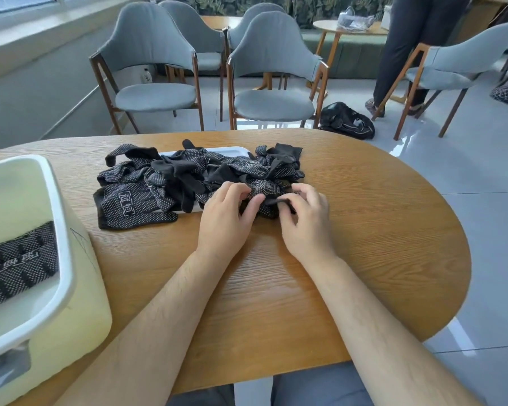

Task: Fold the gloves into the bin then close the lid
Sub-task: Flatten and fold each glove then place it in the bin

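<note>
Tabletop (364, 200): left hand (226, 213) and right hand (305, 222) pinch glove (264, 190) lying crosswise.

Oval wooden table (364, 230) under left hand (223, 221) and right hand (305, 227). I see grey chair (156, 68) beyond left hand, second grey chair (273, 68) beyond right hand. Glossy grey tile floor (481, 171) right of right hand, black bag (346, 120) on it. Window (18, 4) far left of left hand, daylight. Small round table (326, 24), standing person (417, 48) far beyond right hand.

Bare, lightly haired forearms (159, 303) and blue-grey trousers (320, 388).
</note>
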A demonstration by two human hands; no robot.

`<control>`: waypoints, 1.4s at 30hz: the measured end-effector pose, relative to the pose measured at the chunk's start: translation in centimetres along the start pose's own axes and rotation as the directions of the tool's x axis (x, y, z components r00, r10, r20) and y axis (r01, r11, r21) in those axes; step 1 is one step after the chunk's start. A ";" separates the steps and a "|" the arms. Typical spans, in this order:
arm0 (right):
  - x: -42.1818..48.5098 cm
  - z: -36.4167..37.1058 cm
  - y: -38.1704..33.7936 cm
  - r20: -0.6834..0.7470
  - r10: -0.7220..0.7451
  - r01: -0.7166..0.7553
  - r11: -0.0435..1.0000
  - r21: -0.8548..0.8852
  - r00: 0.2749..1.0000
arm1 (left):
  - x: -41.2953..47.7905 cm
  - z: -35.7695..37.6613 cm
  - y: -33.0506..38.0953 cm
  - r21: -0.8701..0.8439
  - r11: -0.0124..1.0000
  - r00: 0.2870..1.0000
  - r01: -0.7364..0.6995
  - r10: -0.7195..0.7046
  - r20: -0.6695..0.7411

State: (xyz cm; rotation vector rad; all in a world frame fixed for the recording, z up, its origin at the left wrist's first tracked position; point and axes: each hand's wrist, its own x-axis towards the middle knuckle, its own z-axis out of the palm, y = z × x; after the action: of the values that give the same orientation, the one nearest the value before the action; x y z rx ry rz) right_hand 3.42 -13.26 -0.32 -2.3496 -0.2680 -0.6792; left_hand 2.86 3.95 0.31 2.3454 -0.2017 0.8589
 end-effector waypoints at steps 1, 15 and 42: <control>0.2 -0.4 -0.1 -0.035 0.000 -0.001 1.000 -0.019 0.999 | -0.1 -0.2 -0.1 0.004 1.000 1.000 0.002 -0.002 0.017; 5.8 -7.7 -4.9 0.028 -0.031 0.017 0.916 0.401 0.999 | -0.7 -1.0 0.7 0.069 0.997 0.999 -0.022 0.019 0.046; 4.5 -12.6 -9.2 0.297 -0.174 -0.064 0.760 0.647 0.939 | 1.9 -12.6 7.2 -0.495 0.845 0.978 0.202 -0.202 0.054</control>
State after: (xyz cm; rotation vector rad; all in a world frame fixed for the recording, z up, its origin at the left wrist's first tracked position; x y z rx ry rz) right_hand -1.15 -14.49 15.22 -1.7582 -0.6250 -0.1383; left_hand -4.80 6.05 12.61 1.8388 -0.1506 0.6121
